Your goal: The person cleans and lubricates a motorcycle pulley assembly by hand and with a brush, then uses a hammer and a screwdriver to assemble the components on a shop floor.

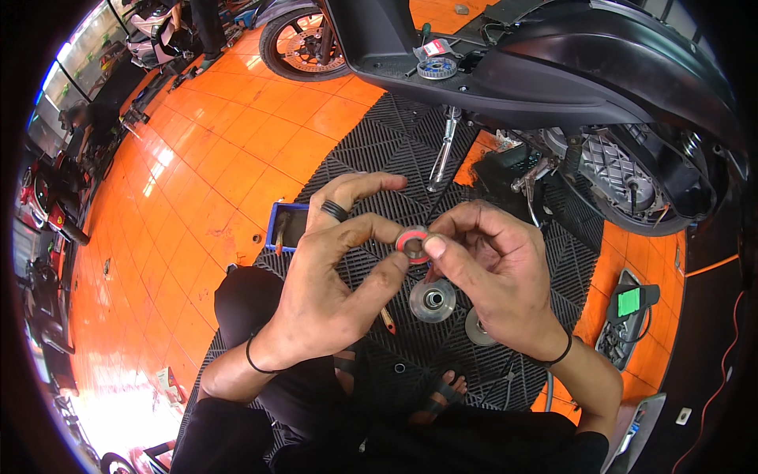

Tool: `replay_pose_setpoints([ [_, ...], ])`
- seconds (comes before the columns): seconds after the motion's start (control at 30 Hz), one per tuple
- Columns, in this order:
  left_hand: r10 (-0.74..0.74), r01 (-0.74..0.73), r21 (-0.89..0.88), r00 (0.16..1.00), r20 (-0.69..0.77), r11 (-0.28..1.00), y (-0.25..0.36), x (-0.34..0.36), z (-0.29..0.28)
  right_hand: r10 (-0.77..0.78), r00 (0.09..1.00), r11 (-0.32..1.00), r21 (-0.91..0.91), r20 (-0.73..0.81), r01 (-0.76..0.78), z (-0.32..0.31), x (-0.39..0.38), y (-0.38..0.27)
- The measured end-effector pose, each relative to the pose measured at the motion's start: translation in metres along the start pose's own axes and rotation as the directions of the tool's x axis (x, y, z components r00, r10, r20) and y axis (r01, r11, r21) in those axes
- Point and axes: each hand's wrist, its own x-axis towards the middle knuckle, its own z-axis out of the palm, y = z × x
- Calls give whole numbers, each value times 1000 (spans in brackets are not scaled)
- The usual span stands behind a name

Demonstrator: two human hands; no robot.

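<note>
Between my two hands, above the black mat, is a small ring-shaped part [411, 247] with a red face, resembling a sealed bearing. The thumb and index finger of my left hand [324, 280] pinch its left side, while the other fingers stay raised. From the right, my right hand [501, 276] grips the same ring by thumb and fingertips; its other fingers are curled and partly hidden. Below the ring lies a round metal disc [439, 314] with a central hub. A second metal disc [477, 329] is partly covered by my right hand.
A black scooter [600, 63] stands ahead with its rear drive side exposed and a blue-rimmed round part [437, 69] on its footboard. A blue tray [276, 217] sits left on the ribbed mat [363, 150]. A tool case [620, 340] lies right. Another person [207, 28] stands far left.
</note>
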Motion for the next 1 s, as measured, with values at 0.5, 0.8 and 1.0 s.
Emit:
replay_pose_setpoints([
  [0.5, 278, -321, 283, 943, 181, 904, 10, 11, -25, 99, 974, 977, -207, 204, -55, -6, -1, -9],
  [0.8, 30, -44, 59, 978, 208, 997, 0, 4, -6, -46, 998, 943, -328, 50, 60, -48, 20, 10],
  [1.0, -18, -37, 277, 981, 194, 960, 5, -5, -2, -87, 995, 969, -229, 48, 96, -76, 3, 44],
])
